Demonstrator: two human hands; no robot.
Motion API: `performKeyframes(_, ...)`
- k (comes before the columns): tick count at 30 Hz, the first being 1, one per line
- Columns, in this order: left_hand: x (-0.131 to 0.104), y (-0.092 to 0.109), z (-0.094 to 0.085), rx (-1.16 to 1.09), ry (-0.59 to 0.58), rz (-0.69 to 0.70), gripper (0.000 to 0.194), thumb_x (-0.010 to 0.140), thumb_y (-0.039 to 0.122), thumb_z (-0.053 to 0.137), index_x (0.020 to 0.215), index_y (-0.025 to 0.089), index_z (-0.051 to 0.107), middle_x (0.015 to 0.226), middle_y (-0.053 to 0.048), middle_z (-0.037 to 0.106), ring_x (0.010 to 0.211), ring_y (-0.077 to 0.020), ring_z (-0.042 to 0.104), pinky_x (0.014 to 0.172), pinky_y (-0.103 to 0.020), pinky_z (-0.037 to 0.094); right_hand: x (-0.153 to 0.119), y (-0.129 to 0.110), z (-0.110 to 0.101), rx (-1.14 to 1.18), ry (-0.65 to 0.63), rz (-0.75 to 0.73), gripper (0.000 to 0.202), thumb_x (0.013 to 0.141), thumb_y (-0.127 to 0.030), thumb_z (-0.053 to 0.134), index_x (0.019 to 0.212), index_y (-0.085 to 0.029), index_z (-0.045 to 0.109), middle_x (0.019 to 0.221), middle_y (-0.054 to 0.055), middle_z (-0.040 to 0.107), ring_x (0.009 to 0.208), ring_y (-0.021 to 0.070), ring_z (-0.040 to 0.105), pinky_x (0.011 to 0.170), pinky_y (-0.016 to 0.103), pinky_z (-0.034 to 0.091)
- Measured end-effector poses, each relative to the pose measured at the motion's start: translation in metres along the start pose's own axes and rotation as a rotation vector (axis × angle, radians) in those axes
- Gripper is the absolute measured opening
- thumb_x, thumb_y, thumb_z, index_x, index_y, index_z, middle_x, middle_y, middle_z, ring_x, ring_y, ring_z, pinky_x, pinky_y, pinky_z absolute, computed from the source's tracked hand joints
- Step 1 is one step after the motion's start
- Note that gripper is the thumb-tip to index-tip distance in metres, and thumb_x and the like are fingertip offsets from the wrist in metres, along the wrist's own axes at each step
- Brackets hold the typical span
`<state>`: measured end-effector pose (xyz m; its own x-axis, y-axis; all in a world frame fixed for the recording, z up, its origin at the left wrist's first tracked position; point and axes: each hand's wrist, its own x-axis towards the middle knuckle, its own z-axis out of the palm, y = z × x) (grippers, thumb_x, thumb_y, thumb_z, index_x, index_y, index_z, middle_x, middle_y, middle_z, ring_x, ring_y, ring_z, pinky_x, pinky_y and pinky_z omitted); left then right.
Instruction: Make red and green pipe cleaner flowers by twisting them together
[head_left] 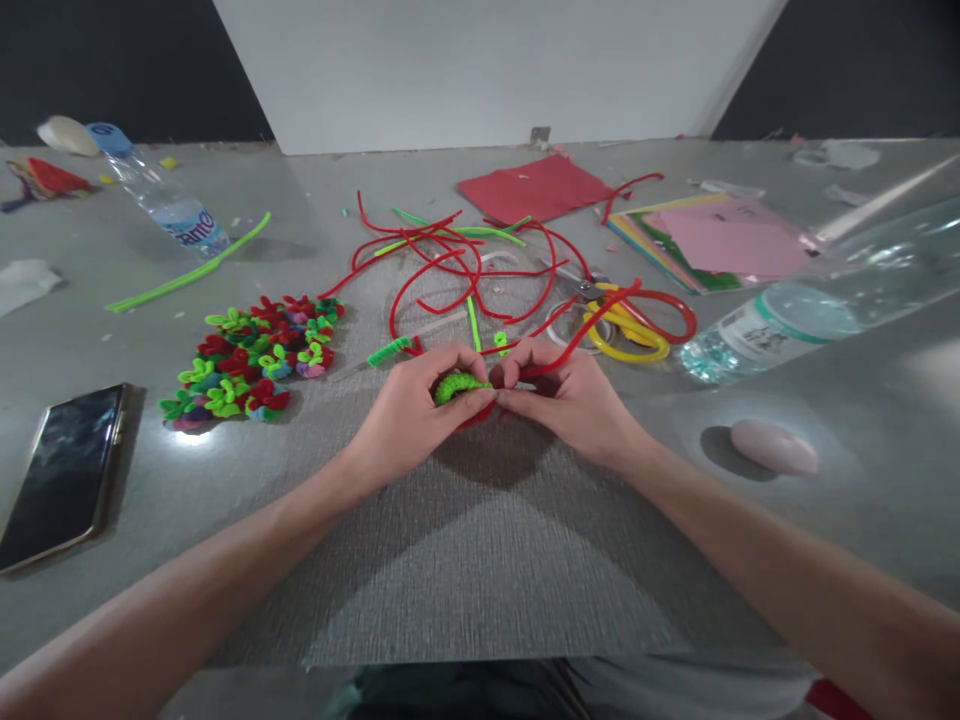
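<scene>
Near the middle of the table, my left hand (424, 405) is closed round a coiled green pipe cleaner piece (456, 386), with a bit of red showing beneath it. Beside it, my right hand (566, 400) pinches a red pipe cleaner (585, 335), whose free end rises toward the upper right. The fingertips of both hands meet at the coiled piece and hide where green and red join. Beyond the hands lies a tangle of red pipe cleaners (480, 270) with some green ones. A green coil on a clear stick (388, 351) is left of them.
Small pipe cleaner flowers (240, 365) and a phone (67, 470) are at left, a bottle (172, 205) behind. Scissors (630, 325), coloured sheets (727, 240), a large bottle (787, 320) and a pink oval object (774, 446) lie right. Red sheet (532, 188) at the back.
</scene>
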<state>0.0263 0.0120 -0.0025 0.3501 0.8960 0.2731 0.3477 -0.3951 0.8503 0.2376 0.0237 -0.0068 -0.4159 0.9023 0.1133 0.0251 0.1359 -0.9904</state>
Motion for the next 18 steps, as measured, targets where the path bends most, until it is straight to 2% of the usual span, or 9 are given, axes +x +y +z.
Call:
performKeyframes(5,0.0005,0.0006,0.0002,-0.036,0.020,0.030,0.010,0.097,0.026,0.069,0.093,0.020,0.063,0.088,0.001,0.067,0.079,-0.0138,0.058,0.074,-0.025,0.047,-0.0001,0.0005,0.0007,0.065,0.006,0.027,0.024,0.085,-0.026,0.081,0.082,-0.021,0.058,0.083,-0.003,0.060,0.071,0.0118,0.061,0.067,0.027,0.051)
performKeyframes(18,-0.0017,0.0024,0.0001,-0.092,0.035,-0.014,0.009,0.092,0.024,0.073,0.091,0.019,0.067,0.086,0.000,0.068,0.078,-0.0139,0.059,0.072,-0.026,0.048,-0.0024,-0.0038,0.0046,-0.018,0.003,-0.025,0.015,0.085,-0.020,0.074,0.083,-0.021,0.059,0.081,-0.002,0.058,0.074,0.0122,0.055,0.067,0.025,0.046)
